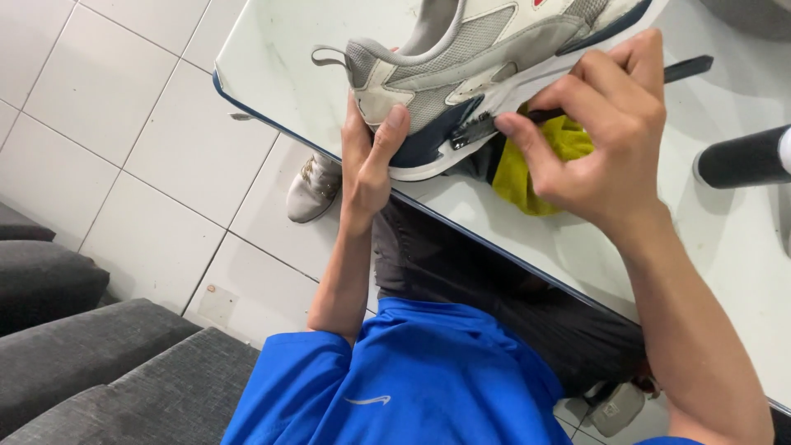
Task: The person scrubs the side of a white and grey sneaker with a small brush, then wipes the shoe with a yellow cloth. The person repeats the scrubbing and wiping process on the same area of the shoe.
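A grey and white sneaker (461, 58) with a dark blue sole patch lies on its side on the white table (280, 58). My left hand (367, 161) grips its heel end from below, thumb against the sole. My right hand (597, 132) holds a black brush (482, 125), its bristle head pressed against the dark part of the sole and its handle sticking out to the right. A yellow cloth (535, 169) lies on the table under the shoe and my right hand.
A black cylinder-like object (741, 158) lies at the table's right edge. Under the table another sneaker (313, 189) is on my foot on the white tiled floor. A grey sofa (82, 354) fills the lower left.
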